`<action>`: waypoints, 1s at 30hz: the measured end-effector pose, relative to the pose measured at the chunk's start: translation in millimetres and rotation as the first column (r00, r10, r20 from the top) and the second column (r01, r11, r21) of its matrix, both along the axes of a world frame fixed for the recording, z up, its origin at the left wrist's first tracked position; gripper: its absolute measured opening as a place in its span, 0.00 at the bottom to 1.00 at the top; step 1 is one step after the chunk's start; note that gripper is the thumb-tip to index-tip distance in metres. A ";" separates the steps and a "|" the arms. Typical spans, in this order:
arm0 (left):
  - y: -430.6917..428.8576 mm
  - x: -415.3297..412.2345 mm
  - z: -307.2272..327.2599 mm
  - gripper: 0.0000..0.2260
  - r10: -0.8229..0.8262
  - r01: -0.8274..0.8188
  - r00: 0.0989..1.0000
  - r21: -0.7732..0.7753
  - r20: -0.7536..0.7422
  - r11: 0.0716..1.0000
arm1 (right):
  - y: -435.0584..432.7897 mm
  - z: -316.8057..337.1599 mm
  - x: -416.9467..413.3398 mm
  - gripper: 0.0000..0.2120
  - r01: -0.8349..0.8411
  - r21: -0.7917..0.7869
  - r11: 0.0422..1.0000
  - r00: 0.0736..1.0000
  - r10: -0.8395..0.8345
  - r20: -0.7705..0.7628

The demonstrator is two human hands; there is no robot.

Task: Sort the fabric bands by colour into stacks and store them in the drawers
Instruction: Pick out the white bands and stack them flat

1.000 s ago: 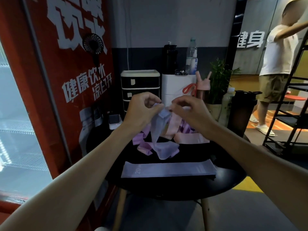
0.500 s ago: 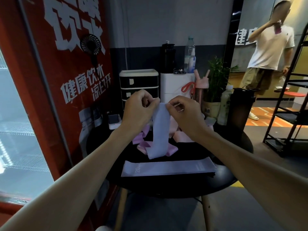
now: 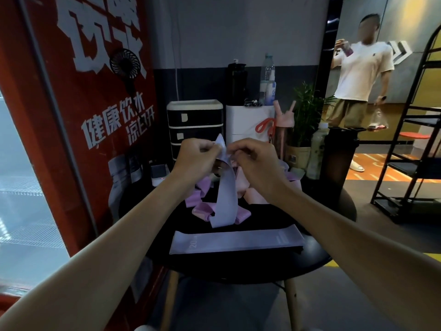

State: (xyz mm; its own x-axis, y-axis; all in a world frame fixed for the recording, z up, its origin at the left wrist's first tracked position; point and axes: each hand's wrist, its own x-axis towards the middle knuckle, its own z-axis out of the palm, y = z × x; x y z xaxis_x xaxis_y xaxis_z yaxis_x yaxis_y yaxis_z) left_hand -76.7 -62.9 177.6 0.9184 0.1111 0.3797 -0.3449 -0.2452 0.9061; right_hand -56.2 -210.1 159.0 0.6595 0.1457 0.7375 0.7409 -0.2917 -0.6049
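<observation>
both hands are raised over the round black tabletop, close together, and each pinches the top of a lilac band. the left hand has its fingers curled round the band's upper edge, and the right hand grips it from the other side with thumb and fingers bent. a short tip of the band sticks up between them. the rest hangs down, and its lower end reaches the tabletop at the front of the pile of pink and mauve bands, which lies loose and tangled mid-tabletop. paler pink bands lie just beneath the right wrist. nearer the camera a flat band of the same lilac lies stretched sideways along the front of the tabletop, apart from the pile, with small print near its left end. at the back stand the black drawers, which have a pale top and shut fronts. just to their right is a white unit that carries a black bottle and a clear bottle. a pink bottle and a plant stand further right. a red fridge with white lettering and a small fan fill the left side. a person in a white t-shirt stands in the background beside a black rack.
</observation>
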 end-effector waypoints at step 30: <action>50.1 1.1 18.3 0.05 0.190 -0.160 0.978 -0.267 0.090 0.950 | -39.8 -59.0 -0.4 0.11 -0.269 -0.201 0.942 0.756 0.077 -0.651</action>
